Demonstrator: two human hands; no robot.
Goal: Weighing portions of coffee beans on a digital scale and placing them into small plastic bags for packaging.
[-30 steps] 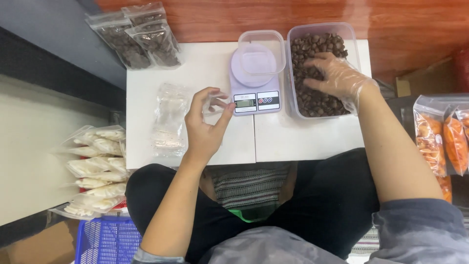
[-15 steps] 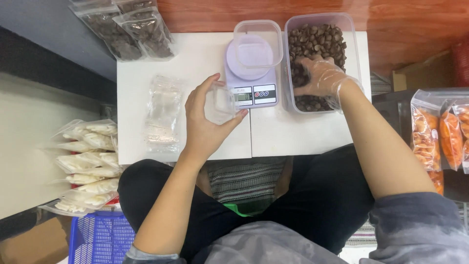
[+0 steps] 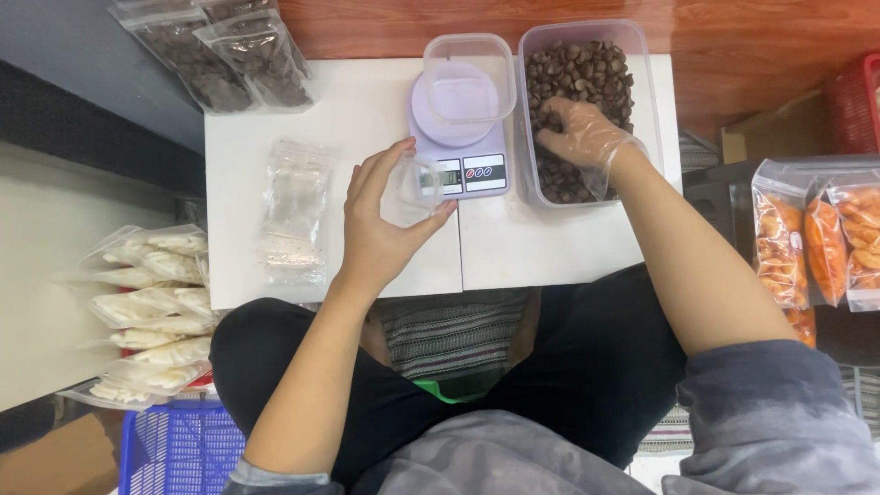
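White tabletop (image 3: 367, 110): my left hand (image 3: 380, 234) now holds an opened clear bag (image 3: 414, 186) beside the scale (image 3: 456, 128); my gloved right hand (image 3: 579, 136) has closed on chocolate chips (image 3: 577, 73).

The scale's display (image 3: 448, 177) is too small to read and partly hidden behind the clear bag (image 3: 414, 183)

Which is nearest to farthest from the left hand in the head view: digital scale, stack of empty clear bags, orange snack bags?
From the left hand, which holds a small clear bag:
1. Digital scale, just right of the fingertips.
2. Stack of empty clear bags, on the table to its left.
3. Orange snack bags, far right, off the table.
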